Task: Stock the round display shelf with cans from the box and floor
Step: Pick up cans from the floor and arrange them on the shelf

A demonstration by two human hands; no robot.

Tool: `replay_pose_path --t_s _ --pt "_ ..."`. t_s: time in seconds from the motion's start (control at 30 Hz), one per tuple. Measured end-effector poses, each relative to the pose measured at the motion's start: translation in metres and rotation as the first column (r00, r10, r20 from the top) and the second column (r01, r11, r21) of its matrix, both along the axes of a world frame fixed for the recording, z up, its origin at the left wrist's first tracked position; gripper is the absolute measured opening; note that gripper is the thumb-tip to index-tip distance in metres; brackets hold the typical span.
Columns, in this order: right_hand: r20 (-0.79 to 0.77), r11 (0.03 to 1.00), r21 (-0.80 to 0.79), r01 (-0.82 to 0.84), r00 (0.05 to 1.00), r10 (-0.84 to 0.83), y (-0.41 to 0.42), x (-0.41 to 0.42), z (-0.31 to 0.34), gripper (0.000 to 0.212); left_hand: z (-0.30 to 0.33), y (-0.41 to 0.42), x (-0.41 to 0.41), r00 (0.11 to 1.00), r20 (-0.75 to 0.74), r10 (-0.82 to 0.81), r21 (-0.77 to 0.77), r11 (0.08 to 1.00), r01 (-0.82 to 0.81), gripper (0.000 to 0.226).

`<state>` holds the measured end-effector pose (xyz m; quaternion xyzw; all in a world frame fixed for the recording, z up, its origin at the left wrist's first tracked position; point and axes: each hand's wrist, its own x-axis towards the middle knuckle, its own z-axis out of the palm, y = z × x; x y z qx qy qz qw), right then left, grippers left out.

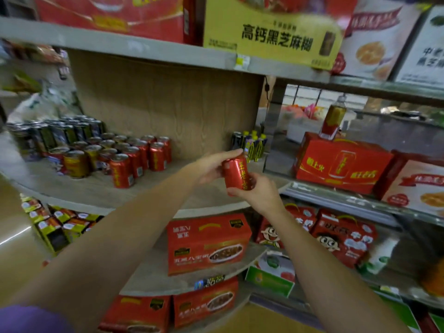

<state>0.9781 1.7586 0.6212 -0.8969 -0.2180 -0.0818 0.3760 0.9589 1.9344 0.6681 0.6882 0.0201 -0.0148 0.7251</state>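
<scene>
Now both hands on one red can (pixel 236 173), tilted, above round shelf (pixel 101 191): left hand (pixel 211 165) fingers curled over top, right hand (pixel 258 192) pinching base. Risk: can dropped in hand-off, or toppling the shelved cans (pixel 125 157) beyond.

One red can (pixel 236 174) is sitting between two hands, left hand (pixel 211 168) and right hand (pixel 258 192); three red boxes (pixel 207 243) are lying on the lower round shelves (pixel 149 267).
</scene>
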Motion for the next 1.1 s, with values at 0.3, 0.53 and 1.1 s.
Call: replay_pose_path --t_s 0.3,0.53,1.1 --pt "-0.021 0.987 -0.024 -0.161 0.987 0.161 0.101 -0.006 0.007 0.07 0.007 0.098 -0.011 0.969 0.088 0.23 0.125 0.963 -0.24 0.056" --pt "-0.307 0.949 0.13 -0.287 0.899 0.314 0.174 0.015 -0.001 0.071 -0.003 0.18 -0.016 0.984 0.09 0.153 0.234 0.957 -0.17 0.045" --pt "-0.355 0.999 0.029 -0.034 0.934 0.042 0.326 0.046 -0.07 0.069 -0.031 0.312 0.064 0.977 0.02 -0.21 0.924 0.378 0.062 0.051"
